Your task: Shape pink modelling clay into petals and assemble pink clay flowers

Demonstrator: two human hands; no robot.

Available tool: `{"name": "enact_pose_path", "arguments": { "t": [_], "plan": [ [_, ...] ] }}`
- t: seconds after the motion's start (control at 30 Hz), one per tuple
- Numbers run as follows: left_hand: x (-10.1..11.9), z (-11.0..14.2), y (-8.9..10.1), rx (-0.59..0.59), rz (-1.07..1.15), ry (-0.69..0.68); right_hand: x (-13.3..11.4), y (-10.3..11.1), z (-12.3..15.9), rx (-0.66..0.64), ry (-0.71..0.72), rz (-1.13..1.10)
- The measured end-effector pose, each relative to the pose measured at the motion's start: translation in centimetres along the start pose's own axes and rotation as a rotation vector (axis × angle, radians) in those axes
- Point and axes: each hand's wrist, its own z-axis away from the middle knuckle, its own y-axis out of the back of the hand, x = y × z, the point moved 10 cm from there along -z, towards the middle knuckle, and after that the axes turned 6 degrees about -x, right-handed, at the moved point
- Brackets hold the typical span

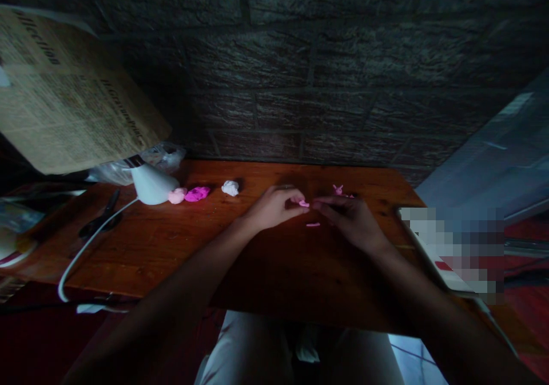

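Note:
Between thumb and forefinger of my left hand [283,206] is a small piece of pink clay [303,203]. My right hand [349,219] is pinched, its fingertips close beside that piece; whether they hold or touch anything is too small to make out. A thin pink clay strip [313,225] lies on the wooden table [274,270] just below both hands. Behind my right hand stands a little pink clay figure [338,190] with ear-like points, and tiny pink bits [350,196] show beside it, partly hidden by the hand.
Left of my hands are a white lump [230,187], a magenta lump [197,194] and a pale pink lump [177,195], beside a lamp base [152,183] under a newsprint shade [81,96]. Dark scissors [100,219] and a white cable [77,259] lie farther left. A pixelated device [450,253] sits right.

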Motion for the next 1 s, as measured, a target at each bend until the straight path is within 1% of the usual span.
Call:
{"name": "enact_pose_path", "arguments": {
  "t": [0.17,0.27,0.4,0.5,0.6,0.7,0.77,0.87,1.0],
  "plan": [
    [2.1,0.2,0.0,0.062,-0.086,-0.166,-0.6,-0.7,0.0,-0.048,0.061,0.025],
    [2.5,0.2,0.1,0.074,-0.125,-0.208,-0.7,-0.9,0.1,-0.062,0.082,0.05],
    [2.9,0.3,-0.1,0.046,-0.177,-0.225,-0.8,-1.0,0.1,-0.073,0.092,0.069],
    [2.9,0.4,-0.4,0.01,-0.204,-0.201,-1.1,-1.1,0.2,-0.067,0.129,0.134],
    [3.0,0.3,-0.6,-0.02,-0.174,-0.168,-1.4,-1.2,0.3,-0.062,0.158,0.193],
    [2.8,0.1,-0.4,-0.024,-0.077,-0.118,-1.6,-1.0,0.4,-0.047,0.161,0.215],
    [2.2,-0.1,-0.3,-0.014,0.026,-0.062,-2.0,-0.7,0.5,-0.023,0.163,0.222],
    [0.9,-0.3,-0.6,-0.005,0.283,0.026,-2.7,-0.3,0.6,0.009,0.172,0.226],
    [-1.4,-0.5,-1.7,0.017,0.674,0.14,-3.2,0.2,0.8,0.055,0.174,0.173]
  ]
}}
